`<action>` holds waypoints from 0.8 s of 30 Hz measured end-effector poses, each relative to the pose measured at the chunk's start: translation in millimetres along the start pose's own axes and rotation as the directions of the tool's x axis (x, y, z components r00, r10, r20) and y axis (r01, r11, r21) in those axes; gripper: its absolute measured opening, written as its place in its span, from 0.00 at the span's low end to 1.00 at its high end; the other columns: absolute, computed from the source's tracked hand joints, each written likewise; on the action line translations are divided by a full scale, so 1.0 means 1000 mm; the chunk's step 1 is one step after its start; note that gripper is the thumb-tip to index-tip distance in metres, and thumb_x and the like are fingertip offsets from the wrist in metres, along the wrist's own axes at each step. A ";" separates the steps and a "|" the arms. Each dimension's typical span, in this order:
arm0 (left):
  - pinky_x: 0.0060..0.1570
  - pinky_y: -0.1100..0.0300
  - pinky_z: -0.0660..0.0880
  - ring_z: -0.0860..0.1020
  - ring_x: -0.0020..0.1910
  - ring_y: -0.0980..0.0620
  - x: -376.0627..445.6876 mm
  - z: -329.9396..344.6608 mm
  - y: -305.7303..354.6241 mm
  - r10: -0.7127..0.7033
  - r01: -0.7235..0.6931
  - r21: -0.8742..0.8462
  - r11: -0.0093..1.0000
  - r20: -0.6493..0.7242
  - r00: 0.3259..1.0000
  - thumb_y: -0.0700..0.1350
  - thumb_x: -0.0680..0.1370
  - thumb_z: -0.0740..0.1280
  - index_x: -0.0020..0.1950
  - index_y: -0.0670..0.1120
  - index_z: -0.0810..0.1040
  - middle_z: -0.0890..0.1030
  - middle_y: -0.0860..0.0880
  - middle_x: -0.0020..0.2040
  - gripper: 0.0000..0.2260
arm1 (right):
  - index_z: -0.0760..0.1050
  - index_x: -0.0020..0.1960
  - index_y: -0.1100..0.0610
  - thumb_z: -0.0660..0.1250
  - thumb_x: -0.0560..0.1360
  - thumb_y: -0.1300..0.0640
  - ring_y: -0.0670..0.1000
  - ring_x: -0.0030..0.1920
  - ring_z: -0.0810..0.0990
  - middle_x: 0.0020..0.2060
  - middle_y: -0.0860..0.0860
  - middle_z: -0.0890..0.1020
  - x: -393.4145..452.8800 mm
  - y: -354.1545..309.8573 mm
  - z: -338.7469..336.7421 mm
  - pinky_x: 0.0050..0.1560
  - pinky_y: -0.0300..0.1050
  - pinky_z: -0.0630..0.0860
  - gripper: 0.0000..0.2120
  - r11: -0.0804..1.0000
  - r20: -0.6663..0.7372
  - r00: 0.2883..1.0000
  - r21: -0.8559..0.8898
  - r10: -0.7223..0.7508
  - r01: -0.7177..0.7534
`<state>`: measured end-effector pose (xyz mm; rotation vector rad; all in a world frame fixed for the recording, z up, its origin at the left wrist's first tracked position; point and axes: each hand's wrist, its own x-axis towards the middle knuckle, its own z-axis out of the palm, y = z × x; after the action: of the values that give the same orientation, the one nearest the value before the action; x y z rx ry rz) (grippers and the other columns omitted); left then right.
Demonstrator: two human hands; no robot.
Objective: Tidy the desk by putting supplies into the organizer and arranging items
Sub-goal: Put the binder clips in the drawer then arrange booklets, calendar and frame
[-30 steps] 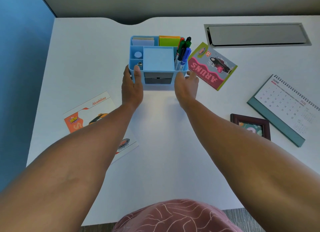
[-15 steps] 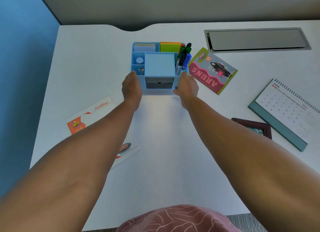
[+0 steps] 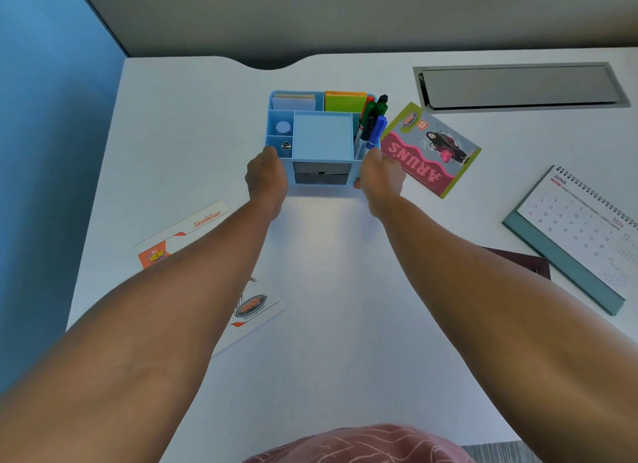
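Note:
A light blue desk organizer (image 3: pixel 279 116) stands at the middle back of the white desk (image 3: pixel 331 290). It holds several markers (image 3: pixel 371 124), green and orange sticky notes (image 3: pixel 345 103), a blue note block and small clips. My left hand (image 3: pixel 267 179) grips its front left corner, and my right hand (image 3: pixel 381 178) grips its front right corner, fingers curled round the sides. Two dark drawers show on its front between my hands.
A pink and green card (image 3: pixel 431 152) lies right beside the organizer. A desk calendar (image 3: pixel 580 231) and a dark photo frame (image 3: pixel 528 262) lie at the right. Printed leaflets (image 3: pixel 183 235) lie partly under my left arm. A metal cable hatch (image 3: pixel 518 86) is at the back right, a blue partition (image 3: pixel 45 152) on the left.
My fingers, stretched along the organizer's sides a second ago, now curl at its front corners. The organizer sits slightly nearer the desk's back edge.

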<state>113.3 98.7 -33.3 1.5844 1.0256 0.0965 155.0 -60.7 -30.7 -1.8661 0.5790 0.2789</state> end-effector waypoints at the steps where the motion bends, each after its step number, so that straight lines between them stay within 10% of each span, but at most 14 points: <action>1: 0.37 0.59 0.68 0.73 0.38 0.53 0.000 -0.001 0.001 0.004 -0.004 0.000 1.000 -0.010 1.000 0.48 0.83 0.52 0.44 0.46 0.71 0.74 0.50 0.39 0.13 | 0.70 0.36 0.53 0.55 0.78 0.51 0.59 0.49 0.82 0.37 0.52 0.76 0.001 0.000 0.002 0.45 0.51 0.74 0.14 1.000 0.004 1.000 -0.008 -0.013 0.013; 24: 0.28 0.66 0.69 0.70 0.35 0.57 0.077 -0.038 0.057 0.029 -0.027 0.020 0.999 -0.103 0.994 0.47 0.83 0.53 0.49 0.49 0.69 0.71 0.53 0.38 0.08 | 0.72 0.37 0.54 0.54 0.78 0.50 0.57 0.47 0.83 0.39 0.53 0.78 0.033 -0.075 0.079 0.52 0.53 0.78 0.15 0.988 0.108 0.984 -0.050 -0.140 0.146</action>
<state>169.7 180.8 -9.6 1.6243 1.0876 0.1904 228.8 24.6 -13.3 -1.9263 0.3663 0.2989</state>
